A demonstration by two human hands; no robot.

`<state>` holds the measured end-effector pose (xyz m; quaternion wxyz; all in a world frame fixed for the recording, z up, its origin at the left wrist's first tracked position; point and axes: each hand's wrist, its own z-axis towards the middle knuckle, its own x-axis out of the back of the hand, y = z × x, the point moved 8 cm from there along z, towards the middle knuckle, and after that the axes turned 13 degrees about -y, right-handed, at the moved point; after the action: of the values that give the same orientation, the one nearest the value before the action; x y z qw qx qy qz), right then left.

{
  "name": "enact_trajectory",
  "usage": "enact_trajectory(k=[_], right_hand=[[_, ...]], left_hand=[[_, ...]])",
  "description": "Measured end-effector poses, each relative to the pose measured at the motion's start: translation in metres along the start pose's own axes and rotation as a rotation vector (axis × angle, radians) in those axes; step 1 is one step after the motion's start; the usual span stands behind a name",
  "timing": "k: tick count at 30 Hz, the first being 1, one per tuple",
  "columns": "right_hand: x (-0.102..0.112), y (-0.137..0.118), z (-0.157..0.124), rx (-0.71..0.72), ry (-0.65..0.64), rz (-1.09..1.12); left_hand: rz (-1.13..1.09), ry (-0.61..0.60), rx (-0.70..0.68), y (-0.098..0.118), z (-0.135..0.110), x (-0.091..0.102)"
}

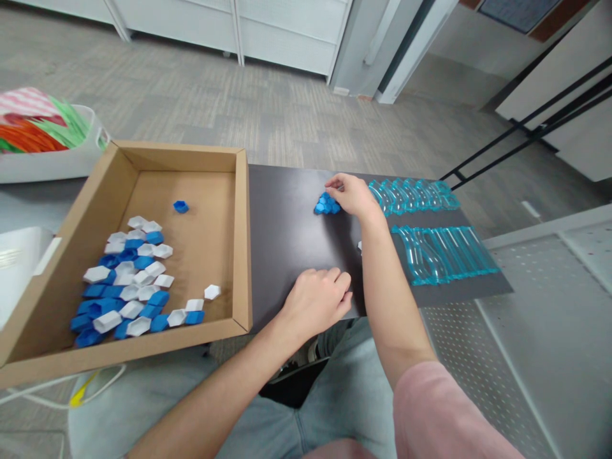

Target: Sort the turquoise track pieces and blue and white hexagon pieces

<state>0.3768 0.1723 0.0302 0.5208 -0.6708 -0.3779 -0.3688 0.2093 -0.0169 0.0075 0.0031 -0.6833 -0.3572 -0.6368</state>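
Note:
A small cluster of blue hexagonal pieces (326, 204) lies on the dark tabletop. My right hand (351, 193) is over its far right edge, thumb and fingers pinched together at the pile. Anything between those fingertips is too small to make out. My left hand (319, 294) rests at the near edge of the table, fingers curled under, and its palm is hidden. Beside my right forearm a bit of a white piece (360, 245) shows, mostly covered by the arm.
To the left sits a shallow cardboard box (243, 255) with many blue and white hexagonal pieces (129, 280). Clear teal-edged plastic parts lie in an upper row (414, 196) and a lower row (444, 255) at right. Behind the box stands a white bin (48, 167) of colourful strips.

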Motion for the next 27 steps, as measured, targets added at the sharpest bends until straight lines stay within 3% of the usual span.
enact_trajectory(k=[7, 9, 12, 17, 20, 24, 27], right_hand=[[0.015, -0.014, -0.007, 0.055, 0.143, 0.003], [0.016, -0.032, -0.014, 0.133, 0.163, 0.002], [0.009, -0.082, -0.031, 0.324, 0.128, 0.01], [-0.035, -0.197, -0.058, 0.703, -0.135, -0.127], [-0.068, -0.252, -0.054, 0.864, -0.211, -0.244], [-0.109, -0.296, -0.027, 0.875, -0.22, -0.393], [-0.133, -0.315, -0.015, 0.825, -0.261, -0.493]], left_hand=[[-0.002, 0.033, -0.018, 0.0, 0.0, 0.0], [-0.012, 0.053, -0.022, 0.001, 0.0, 0.0], [-0.041, 0.074, -0.039, 0.002, 0.001, 0.002], [-0.161, 0.043, -0.047, -0.004, 0.003, 0.0], [-0.282, 0.121, -0.067, -0.009, 0.001, 0.001], [-0.334, 0.257, -0.069, -0.013, -0.001, 0.007], [-0.265, 0.194, -0.064, -0.011, 0.003, 0.005]])
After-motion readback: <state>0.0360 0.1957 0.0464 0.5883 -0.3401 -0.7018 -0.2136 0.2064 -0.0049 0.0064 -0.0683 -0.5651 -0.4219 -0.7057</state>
